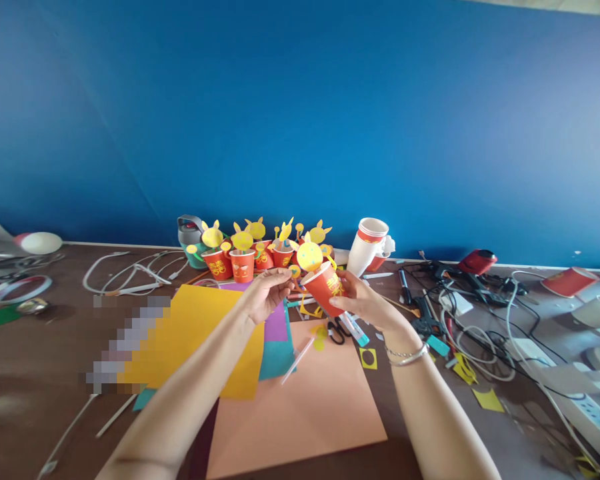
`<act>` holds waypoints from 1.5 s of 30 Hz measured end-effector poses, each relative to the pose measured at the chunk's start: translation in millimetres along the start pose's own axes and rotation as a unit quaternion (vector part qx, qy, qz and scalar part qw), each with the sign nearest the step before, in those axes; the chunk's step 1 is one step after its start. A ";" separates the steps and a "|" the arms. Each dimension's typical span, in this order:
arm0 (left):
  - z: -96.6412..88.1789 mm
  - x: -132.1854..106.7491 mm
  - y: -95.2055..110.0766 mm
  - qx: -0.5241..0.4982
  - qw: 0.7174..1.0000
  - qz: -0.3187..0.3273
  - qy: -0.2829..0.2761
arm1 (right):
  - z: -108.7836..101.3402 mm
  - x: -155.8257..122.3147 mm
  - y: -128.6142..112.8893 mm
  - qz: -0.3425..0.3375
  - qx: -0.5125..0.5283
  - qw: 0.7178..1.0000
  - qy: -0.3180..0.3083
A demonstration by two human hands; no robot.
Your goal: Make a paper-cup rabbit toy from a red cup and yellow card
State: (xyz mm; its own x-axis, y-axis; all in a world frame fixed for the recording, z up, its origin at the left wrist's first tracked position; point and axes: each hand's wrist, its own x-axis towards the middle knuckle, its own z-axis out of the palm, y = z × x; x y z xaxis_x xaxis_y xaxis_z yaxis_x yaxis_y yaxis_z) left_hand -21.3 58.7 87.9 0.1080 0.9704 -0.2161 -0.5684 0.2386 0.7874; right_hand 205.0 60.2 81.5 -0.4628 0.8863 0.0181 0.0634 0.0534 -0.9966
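Quick look at my bench: a red paper cup with a gold print (324, 288) is up in the air between both hands, tilted with its rim leaning toward the left hand, and a yellow paper rabbit head (310, 257) pokes up just above the rim. The right hand (363, 305) is wrapped around the cup's side, fingers pressed on it. The left hand (266, 295) has its fingertips (286, 275) pinched together right beside the rim, but whatever's between them is too small to make out. Behind sits a row of red paper cups (243, 265) topped with more yellow rabbit heads, next to a stack of white paper cups with a red band (369, 240). Underneath are a yellow card sheet (195, 340), a peach card sheet (300, 407) and black-handled scissors (336, 331).
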 end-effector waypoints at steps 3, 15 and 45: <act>7.5 0.7 -12.0 -0.067 0.997 -0.008 0.050 | 13.1 2.5 4.4 -0.079 -0.132 0.977 0.147; 24.3 -13.6 -39.5 -0.170 0.982 -0.036 0.071 | 73.5 -4.7 13.7 -0.230 -0.526 0.760 0.304; 18.9 -11.4 -29.8 0.010 0.999 0.039 -0.025 | 65.8 -8.2 0.2 -0.223 -0.516 0.779 0.277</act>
State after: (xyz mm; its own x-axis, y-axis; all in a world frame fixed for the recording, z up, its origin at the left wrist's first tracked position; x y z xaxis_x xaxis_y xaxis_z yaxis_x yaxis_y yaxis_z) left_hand 9.8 41.2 77.8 0.1050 0.9865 -0.1260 -0.5604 0.1634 0.8120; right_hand 150.6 22.7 75.9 -0.2076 0.7214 0.6606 0.8150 0.5011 -0.2911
